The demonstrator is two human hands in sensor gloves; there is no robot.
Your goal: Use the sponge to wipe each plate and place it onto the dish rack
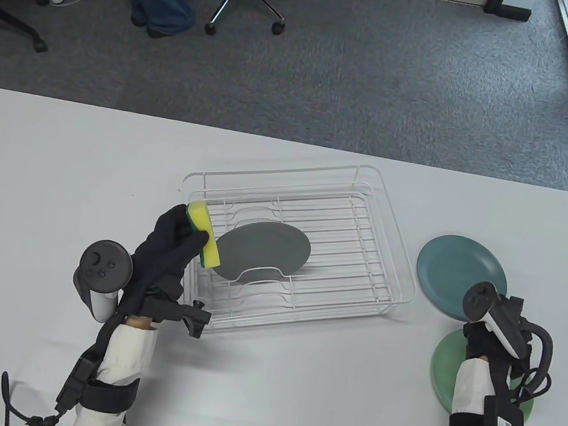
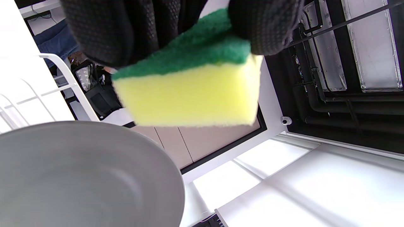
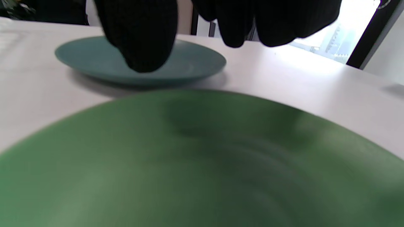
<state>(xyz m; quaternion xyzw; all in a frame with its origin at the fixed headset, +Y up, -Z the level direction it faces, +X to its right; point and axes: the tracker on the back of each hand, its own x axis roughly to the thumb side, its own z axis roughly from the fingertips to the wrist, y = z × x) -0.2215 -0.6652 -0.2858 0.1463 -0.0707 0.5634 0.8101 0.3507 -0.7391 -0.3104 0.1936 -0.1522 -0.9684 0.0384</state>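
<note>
Sponge [image 2: 189, 85]: soft and light; our left hand [image 1: 170, 249] pinches it.
Green plate [image 3: 202, 164]: stiff, slick; we'd take its rim.
Right hand [image 1: 482, 339]: grip unclear.

on the table [image 1: 52, 176] we find the dish rack [image 1: 389, 229] at the middle, with one plate [image 1: 270, 248] leaning inside it. our left hand [image 1: 167, 254] holds the sponge [image 1: 204, 232] at the rack's left edge, just beside that plate. right of the rack lie two more plates, the far plate [image 1: 455, 270] and the near plate [image 1: 446, 365]; our right hand [image 1: 483, 336] hangs above the near one.
</note>
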